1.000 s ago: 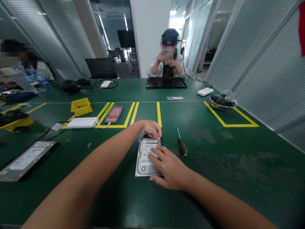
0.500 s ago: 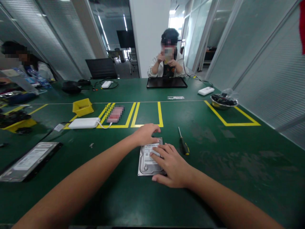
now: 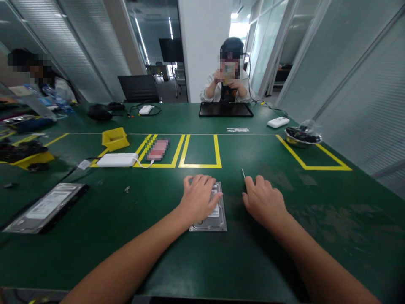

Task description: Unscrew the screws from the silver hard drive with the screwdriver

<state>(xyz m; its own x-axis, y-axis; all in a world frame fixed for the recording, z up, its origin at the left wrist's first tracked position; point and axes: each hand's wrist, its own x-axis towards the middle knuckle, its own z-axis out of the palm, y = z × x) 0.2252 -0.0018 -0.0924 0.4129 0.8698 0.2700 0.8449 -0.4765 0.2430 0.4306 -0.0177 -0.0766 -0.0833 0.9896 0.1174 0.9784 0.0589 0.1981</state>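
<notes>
On the green table (image 3: 284,253), close in front of the person, a hard drive (image 3: 212,217) lies flat with its label up. Their left hand (image 3: 199,198) rests palm-down on it, fingers spread and loosely curved, pressing rather than gripping. Just to the right, the right hand (image 3: 264,200) covers the handle of a screwdriver (image 3: 243,173), whose thin metal tip pokes out past the fingers; whether those fingers have closed round the handle cannot be told. Judging by this, the drive is being steadied while the tool is picked up; a firm grip and lining the tip to a screw would come next.
</notes>
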